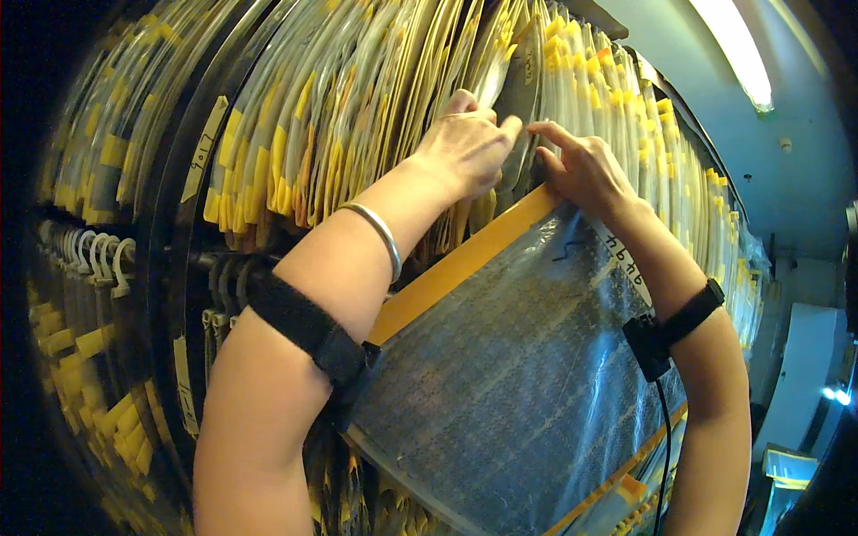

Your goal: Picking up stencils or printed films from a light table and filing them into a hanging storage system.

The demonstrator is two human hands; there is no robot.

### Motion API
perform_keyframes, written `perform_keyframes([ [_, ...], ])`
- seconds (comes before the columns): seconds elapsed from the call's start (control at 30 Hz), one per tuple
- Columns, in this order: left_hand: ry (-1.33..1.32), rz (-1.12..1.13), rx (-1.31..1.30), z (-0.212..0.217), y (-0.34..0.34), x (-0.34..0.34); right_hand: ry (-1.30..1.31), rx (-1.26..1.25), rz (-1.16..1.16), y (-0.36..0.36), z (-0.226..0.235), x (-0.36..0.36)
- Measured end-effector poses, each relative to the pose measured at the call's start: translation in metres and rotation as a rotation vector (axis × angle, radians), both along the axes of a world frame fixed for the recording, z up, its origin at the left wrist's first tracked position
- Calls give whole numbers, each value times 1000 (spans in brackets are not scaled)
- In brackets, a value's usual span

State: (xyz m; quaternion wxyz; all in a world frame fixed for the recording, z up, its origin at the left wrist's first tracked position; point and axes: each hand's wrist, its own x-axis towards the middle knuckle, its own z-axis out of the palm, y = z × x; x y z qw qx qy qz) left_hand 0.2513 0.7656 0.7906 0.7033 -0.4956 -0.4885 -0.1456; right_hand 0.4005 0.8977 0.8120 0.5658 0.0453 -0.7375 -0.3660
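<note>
My left hand (469, 147) is closed at the front edges of the hanging plastic sleeves (429, 80); its fingertips are partly hidden, so what they grip does not show. Close on its right, my right hand (585, 170) has its index finger stretched toward a dark hanging sleeve (523, 89), with the thumb apart. Below the hands, a large dark patterned sheet (483, 375) in clear plastic slants, its orange edge strip (474, 259) running up to a corner by my right hand. The other right fingers are hidden, and whether they touch that corner cannot be told.
Tightly packed sleeves with yellow tabs (259, 174) fill the rack on both sides. A dark upright (179, 134) and white hooks (112, 259) stand at left. Black straps circle my forearms; a cable (666, 447) hangs from the right one. A ceiling lamp (737, 45) glows above.
</note>
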Motion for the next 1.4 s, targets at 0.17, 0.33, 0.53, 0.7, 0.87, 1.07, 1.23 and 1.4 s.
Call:
perform_keyframes([
  [0.17, -156, -120, 81, -1, 6, 6, 23, -51, 18, -6, -3, 0],
  [0.33, -183, -139, 94, 1, 6, 7, 43, -69, 0, -9, -5, 2],
  [0.53, -306, -53, 76, 9, 0, 11, 6, -115, -43, -15, -3, -1],
  [0.7, -323, -62, 55, 12, -2, 11, -50, -37, -211, -26, -3, -3],
  [0.87, -313, -37, 41, 16, -3, 7, -137, 48, -375, -32, 0, -4],
  [1.07, -213, -110, -60, 19, -13, -4, -151, 46, -396, -29, -2, 0],
  [1.23, -326, -36, -138, 8, -30, 14, -116, 28, -387, -25, -4, 8],
  [1.4, -300, -95, -117, 3, -26, 3, -110, -2, -393, -21, -4, 7],
])
